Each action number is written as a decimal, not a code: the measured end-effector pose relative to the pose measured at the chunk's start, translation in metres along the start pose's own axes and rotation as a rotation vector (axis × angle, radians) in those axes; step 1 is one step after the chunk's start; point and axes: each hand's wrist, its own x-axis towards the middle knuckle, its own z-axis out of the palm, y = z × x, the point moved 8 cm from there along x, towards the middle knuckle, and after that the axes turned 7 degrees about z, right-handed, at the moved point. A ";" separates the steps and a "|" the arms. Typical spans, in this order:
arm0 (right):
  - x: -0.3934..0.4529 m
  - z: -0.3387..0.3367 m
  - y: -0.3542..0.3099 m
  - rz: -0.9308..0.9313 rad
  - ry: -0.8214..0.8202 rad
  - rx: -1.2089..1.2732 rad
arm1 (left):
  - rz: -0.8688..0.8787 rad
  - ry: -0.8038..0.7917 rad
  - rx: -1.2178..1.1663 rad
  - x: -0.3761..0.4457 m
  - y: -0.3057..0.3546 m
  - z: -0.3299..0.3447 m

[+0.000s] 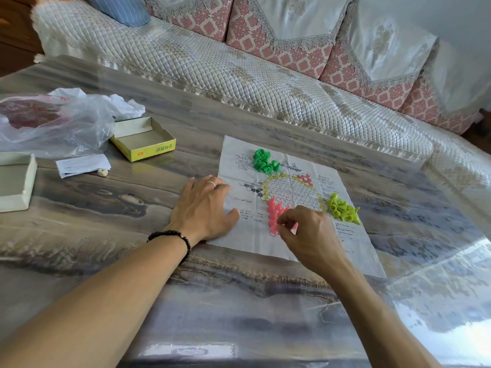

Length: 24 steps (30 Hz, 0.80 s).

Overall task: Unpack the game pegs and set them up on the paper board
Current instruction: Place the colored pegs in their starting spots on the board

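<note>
While my right hand (pixel 305 229) pinches among the small pink plastic pegs (pixel 275 215) on the thin creased paper board (pixel 353 251), my left hand (pixel 204 208) lies flat, pinning it. Pegs look light and tippy; I'd pinch the stems. Green peg pile (pixel 264 162) and lime pegs (pixel 342 208) crowd the edges; the yellow cardboard box (pixel 144 143) sits well apart on the desk (pixel 106 197).

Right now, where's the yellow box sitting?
In the head view, the yellow box sits open on the table, up on the left, beside the clear plastic bag and well left of the paper board.
</note>
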 end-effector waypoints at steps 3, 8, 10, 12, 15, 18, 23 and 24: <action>0.000 0.004 0.000 -0.010 -0.010 -0.024 | 0.005 0.004 0.012 0.001 0.000 0.000; -0.002 0.007 0.000 -0.014 -0.028 -0.027 | 0.008 0.010 0.026 0.001 -0.001 0.001; -0.002 0.008 0.001 -0.011 -0.026 -0.023 | 0.005 0.006 0.028 0.002 -0.001 0.001; -0.003 0.007 0.000 -0.017 -0.021 -0.019 | 0.002 0.001 0.028 0.002 -0.001 0.001; -0.005 0.003 -0.002 -0.022 -0.004 0.002 | -0.003 0.000 0.026 0.001 -0.001 0.000; -0.004 -0.002 -0.005 -0.036 0.041 0.006 | -0.016 0.010 -0.006 0.001 0.000 -0.005; 0.006 -0.005 -0.002 -0.009 0.065 0.036 | -0.050 -0.018 -0.064 -0.002 0.001 -0.010; 0.009 -0.006 -0.001 -0.002 0.059 0.043 | -0.055 -0.031 -0.079 -0.003 0.001 -0.010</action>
